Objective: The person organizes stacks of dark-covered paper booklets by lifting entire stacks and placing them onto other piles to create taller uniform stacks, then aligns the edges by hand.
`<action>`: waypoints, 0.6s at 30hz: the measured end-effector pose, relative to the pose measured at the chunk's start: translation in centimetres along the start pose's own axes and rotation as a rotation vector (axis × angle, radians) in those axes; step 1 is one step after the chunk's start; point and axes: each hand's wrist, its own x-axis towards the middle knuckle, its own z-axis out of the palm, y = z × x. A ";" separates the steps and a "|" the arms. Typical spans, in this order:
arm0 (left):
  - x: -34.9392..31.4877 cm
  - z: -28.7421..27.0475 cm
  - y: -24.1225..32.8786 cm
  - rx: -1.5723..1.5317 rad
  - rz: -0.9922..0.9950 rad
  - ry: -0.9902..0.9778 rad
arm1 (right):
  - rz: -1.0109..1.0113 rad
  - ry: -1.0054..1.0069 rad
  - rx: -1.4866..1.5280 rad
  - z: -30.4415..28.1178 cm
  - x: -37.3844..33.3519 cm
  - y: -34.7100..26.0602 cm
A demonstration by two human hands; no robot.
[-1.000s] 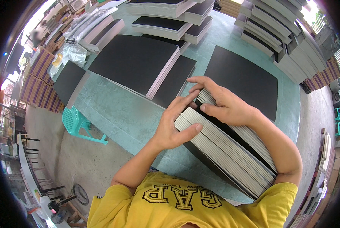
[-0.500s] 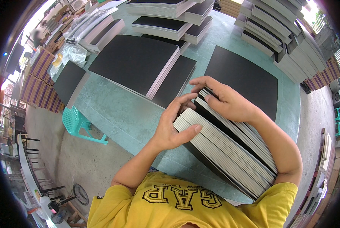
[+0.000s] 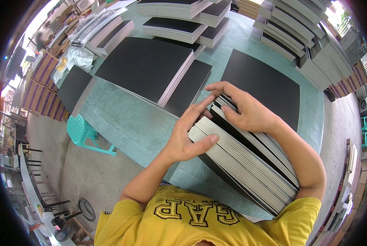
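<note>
A thick block of black-faced boards [image 3: 249, 168] with pale edges stands on edge against my body, slanting down to the right. It is parted into two bundles by a dark gap. My left hand [image 3: 183, 137] clasps the far end of the left bundle, its thumb lying across the pale edges. Around the far end of the right bundle curls my right hand [image 3: 249, 110], thumb on top and fingers over the end. My right forearm runs along that bundle's side. The fingertips of both hands come close together at the gap; parts of the left fingers are hidden behind the boards.
Flat black boards [image 3: 146, 67] lie stacked on the teal table [image 3: 130, 108], with a single black sheet [image 3: 261, 82] to the right. Tall board stacks [image 3: 290, 33] stand at the far right. A turquoise stool [image 3: 83, 133] sits left of the table.
The fingers of my left hand have stretched forward and right, nearer my right fingertips. My right hand and the boards have hardly moved.
</note>
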 end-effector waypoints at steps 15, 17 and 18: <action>-0.2 -0.4 0.3 0.149 0.005 0.053 | -0.018 0.018 -0.048 -0.8 -0.2 0.6; 0.0 -0.7 -0.2 0.344 0.168 0.085 | -0.163 0.174 -0.487 -0.9 -0.6 1.2; 0.1 -0.7 -0.5 0.197 0.101 0.054 | -0.217 0.271 -0.762 -1.2 -1.2 0.9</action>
